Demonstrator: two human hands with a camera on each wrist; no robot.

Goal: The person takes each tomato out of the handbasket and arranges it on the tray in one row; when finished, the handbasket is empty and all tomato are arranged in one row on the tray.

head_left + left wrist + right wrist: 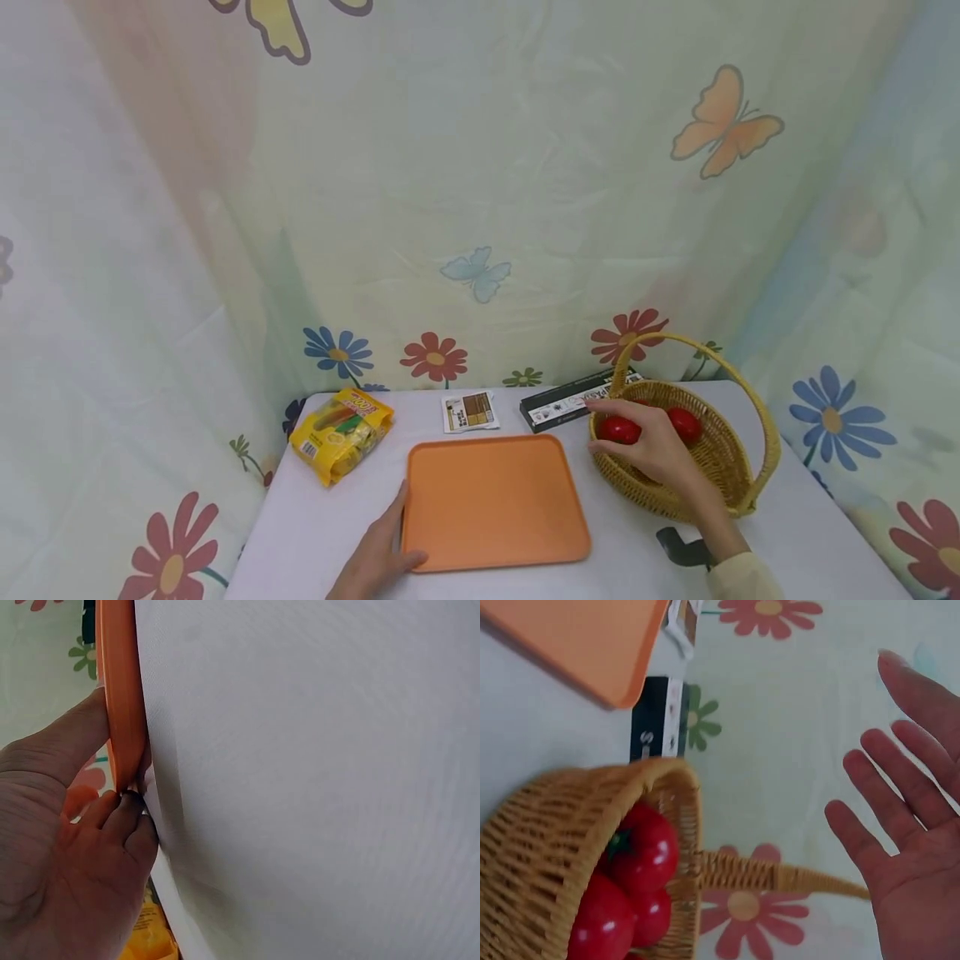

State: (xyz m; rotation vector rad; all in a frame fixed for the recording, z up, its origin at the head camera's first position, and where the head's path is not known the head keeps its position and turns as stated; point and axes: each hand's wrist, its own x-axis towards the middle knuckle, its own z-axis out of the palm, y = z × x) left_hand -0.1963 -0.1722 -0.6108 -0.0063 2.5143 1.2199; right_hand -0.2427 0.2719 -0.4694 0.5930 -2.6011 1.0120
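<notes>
My left hand (375,550) holds the orange tray (495,504) at its near left corner. In the left wrist view the thumb (82,731) lies against the tray's rim (124,697), and the other fingers bend in at the edge. My right hand (656,442) hovers over the wicker basket (645,492) with thumb and fingers spread apart, holding nothing. Red tomatoes lie in the basket: one tomato (619,430) shows between thumb and fingers, another tomato (684,425) beyond the hand. The right wrist view shows several, one tomato (645,847) with a green stem spot.
A yellow snack bag (341,437) lies at the back left of the white table. Behind the tray is a small white-and-brown packet (470,412). A long black box (562,400) reaches to the basket, whose tall handle (768,433) arches over its right side.
</notes>
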